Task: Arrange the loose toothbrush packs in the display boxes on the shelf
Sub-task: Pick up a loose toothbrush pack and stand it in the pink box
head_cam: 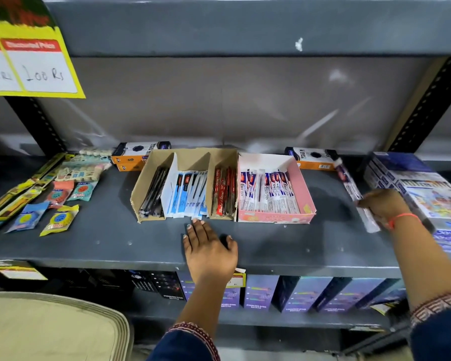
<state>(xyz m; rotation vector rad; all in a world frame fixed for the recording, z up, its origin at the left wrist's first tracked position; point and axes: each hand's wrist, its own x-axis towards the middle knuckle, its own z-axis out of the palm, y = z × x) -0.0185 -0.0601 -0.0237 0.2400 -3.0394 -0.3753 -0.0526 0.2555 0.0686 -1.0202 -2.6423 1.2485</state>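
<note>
My left hand (208,254) lies flat on the shelf (115,243), fingers spread, holding nothing, before the cardboard box (146,188). My right hand (383,204) grips 1 toothbrush pack (349,183) beside the pink box (301,186); blue cartons (422,188) crowd right.

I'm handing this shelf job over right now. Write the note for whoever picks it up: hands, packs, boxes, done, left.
Left hand: empty, flat on the shelf just in front of the cardboard box.
Right hand: gripping loose toothbrush packs lying right of the pink box.
Done: cardboard box holds black, blue and red packs in its sections; pink box holds a row of white packs.
Left: move the held packs into a matching box; the pink one seems to match.
</note>
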